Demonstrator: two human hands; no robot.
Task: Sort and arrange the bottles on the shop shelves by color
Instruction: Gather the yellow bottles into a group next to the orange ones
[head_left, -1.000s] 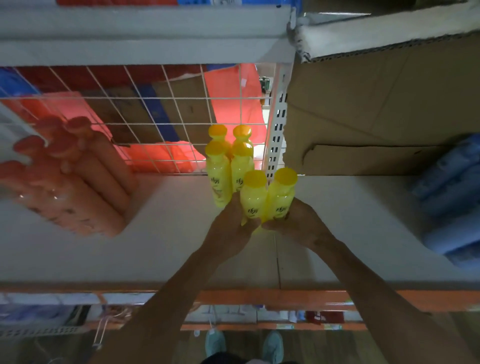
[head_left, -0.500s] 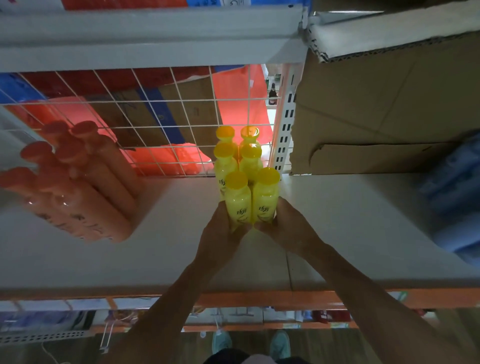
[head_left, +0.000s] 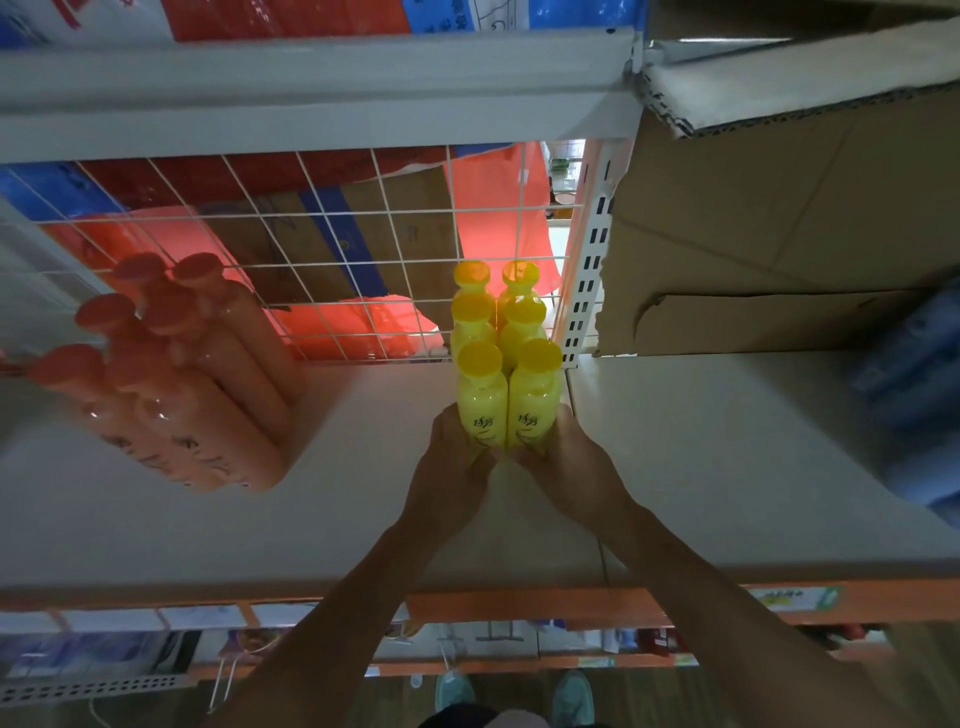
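Observation:
Several yellow bottles stand in two rows on the white shelf (head_left: 727, 467), against the wire mesh back. My left hand (head_left: 457, 457) grips the front left yellow bottle (head_left: 482, 400) near its base. Around the base of the front right yellow bottle (head_left: 534, 400) my right hand (head_left: 566, 457) is wrapped. Both front bottles stand upright and touch the yellow bottles behind them (head_left: 498, 312). To the left a group of several orange bottles (head_left: 182, 374) stands on the same shelf.
A large cardboard box (head_left: 779, 234) fills the back right, beside a perforated white upright (head_left: 587, 270). Blue packs (head_left: 914, 374) sit at the far right. A wire mesh (head_left: 260, 249) backs the shelf. An orange shelf edge (head_left: 519, 605) runs along the front.
Both hands have pushed the two front yellow bottles back and to the left, until they stand right against the yellow rows behind.

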